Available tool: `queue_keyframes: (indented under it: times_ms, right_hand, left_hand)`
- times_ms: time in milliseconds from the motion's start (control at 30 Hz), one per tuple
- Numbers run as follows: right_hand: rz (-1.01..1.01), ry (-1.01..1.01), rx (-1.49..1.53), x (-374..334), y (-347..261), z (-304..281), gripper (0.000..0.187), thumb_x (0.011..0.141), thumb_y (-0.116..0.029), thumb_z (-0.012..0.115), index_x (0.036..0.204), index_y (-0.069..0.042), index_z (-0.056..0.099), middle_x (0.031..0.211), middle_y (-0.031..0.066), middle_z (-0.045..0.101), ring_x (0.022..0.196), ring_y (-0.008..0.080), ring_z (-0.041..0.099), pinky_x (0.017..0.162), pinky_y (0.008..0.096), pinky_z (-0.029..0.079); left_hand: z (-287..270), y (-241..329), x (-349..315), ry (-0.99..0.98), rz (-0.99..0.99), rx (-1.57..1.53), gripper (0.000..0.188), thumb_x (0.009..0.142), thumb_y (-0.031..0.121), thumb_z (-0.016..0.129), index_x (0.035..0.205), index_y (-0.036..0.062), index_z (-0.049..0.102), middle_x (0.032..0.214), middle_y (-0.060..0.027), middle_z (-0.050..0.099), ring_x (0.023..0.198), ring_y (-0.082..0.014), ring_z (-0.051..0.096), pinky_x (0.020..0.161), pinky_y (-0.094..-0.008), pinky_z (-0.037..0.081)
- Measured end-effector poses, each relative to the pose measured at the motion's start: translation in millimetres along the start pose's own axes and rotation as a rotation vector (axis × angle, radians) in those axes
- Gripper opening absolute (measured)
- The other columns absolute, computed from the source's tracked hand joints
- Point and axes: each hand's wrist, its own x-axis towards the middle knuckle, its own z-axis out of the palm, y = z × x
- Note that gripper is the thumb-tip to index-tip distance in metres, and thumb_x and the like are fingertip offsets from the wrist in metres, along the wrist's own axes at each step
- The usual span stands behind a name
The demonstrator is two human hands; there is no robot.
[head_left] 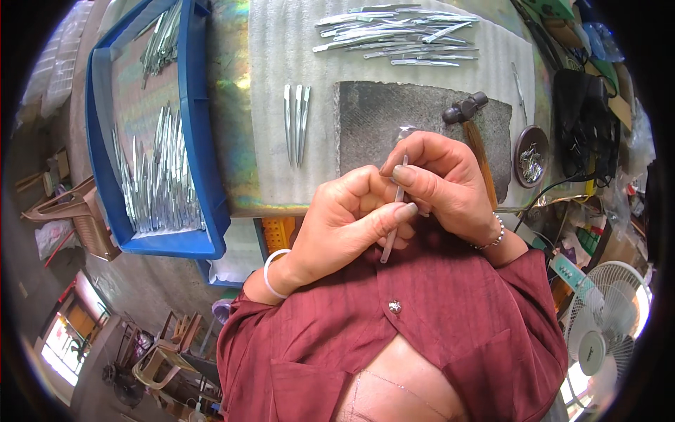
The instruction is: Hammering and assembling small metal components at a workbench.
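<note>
Between my two hands is a slim, pointed silver metal strip (389, 243), tilted, its lower end near my shirt. My left hand (341, 221) is closed on the strip, thumb along its middle. With thumb and fingers my right hand (450, 183) pinches its upper part; the exact contact is partly hidden. Just beyond the fingers, a small shiny piece (406, 131) rests on a dark, rough slab (369, 116). A hammer (465, 109) with a wooden handle lies on the slab, right of my right hand. Three similar strips (298, 126) lie side by side left of the slab.
A pile of silver strips (401, 35) lies at the table's far side. To the left, a blue crate (200, 126) holds many more. On the right are a round dish (519, 158) of small metal parts, a thin pointed tool (519, 88), and a fan (594, 352).
</note>
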Motion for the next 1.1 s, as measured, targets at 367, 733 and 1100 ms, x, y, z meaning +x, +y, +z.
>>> queue_keyframes:
  times_ms: [367, 733, 1100]
  right_hand:
    - [-0.032, 0.073, 0.004, 8.7, 6.9, 18.3, 0.010, 0.090, -0.008, 0.058, 0.096, 0.000, 0.058, 0.072, 0.0022, 0.060, 0.051, 0.0031, 0.049, 0.046, 0.0161, 0.038]
    - [-0.036, 0.011, -0.415, -10.7, 0.0, 17.7, 0.031, 0.087, -0.003, 0.058, 0.116, 0.001, 0.048, 0.092, 0.0054, 0.059, 0.066, 0.0022, 0.054, 0.058, 0.0164, 0.043]
    - [-0.246, 0.006, -0.836, -36.2, -4.8, -7.5, 0.025, 0.082, 0.002, 0.061, 0.106, 0.003, 0.058, 0.087, 0.0084, 0.062, 0.064, 0.0075, 0.056, 0.060, 0.0194, 0.044]
  left_hand:
    - [-39.0, -15.1, -21.9, 0.122, 0.185, -0.757, 0.022, 0.090, 0.009, 0.057, 0.111, 0.0012, 0.052, 0.085, -0.0105, 0.064, 0.071, -0.0178, 0.064, 0.062, -0.0251, 0.053]
    - [-68.2, 27.7, -22.1, 0.854, 0.675, 0.950, 0.007, 0.086, 0.004, 0.061, 0.089, -0.0020, 0.060, 0.081, -0.0103, 0.059, 0.065, -0.0158, 0.058, 0.057, -0.0264, 0.045]
    - [-91.6, 20.1, 47.6, 0.838, 0.583, 1.583, 0.024, 0.080, 0.019, 0.068, 0.099, 0.0038, 0.064, 0.078, -0.0122, 0.063, 0.063, -0.0236, 0.061, 0.058, -0.0325, 0.047]
